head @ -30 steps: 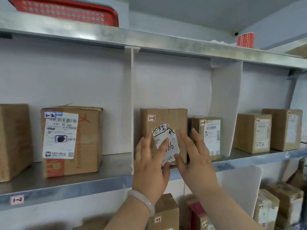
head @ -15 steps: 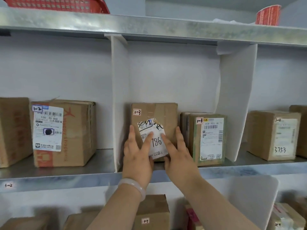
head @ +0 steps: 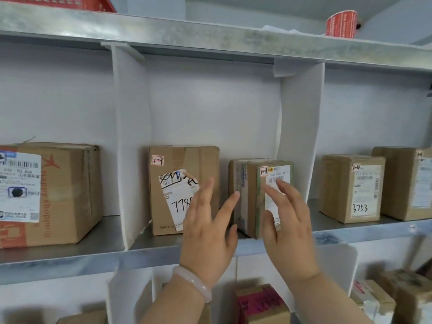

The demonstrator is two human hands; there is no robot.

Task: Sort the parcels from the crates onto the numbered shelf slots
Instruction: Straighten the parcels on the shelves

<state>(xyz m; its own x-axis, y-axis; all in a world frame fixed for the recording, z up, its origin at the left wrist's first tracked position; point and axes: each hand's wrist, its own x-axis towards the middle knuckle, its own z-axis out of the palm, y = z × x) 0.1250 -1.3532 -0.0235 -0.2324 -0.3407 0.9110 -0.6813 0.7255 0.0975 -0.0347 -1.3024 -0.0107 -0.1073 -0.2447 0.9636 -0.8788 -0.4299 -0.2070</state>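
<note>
Tidying slot 1-3, I have my left hand [head: 208, 232] and right hand [head: 287, 226] spread open, gripping nothing, before the upright parcel [head: 177, 181] and its neighbour [head: 251, 197]; next, squaring that neighbour.

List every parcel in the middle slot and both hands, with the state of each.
Left parcel: upright on the shelf, torn label facing out, not gripped.
Right parcel: upright, turned at an angle, corner forward.
Left hand: open, fingers spread, holding nothing.
Right hand: open, in front of the right parcel's label.
</note>
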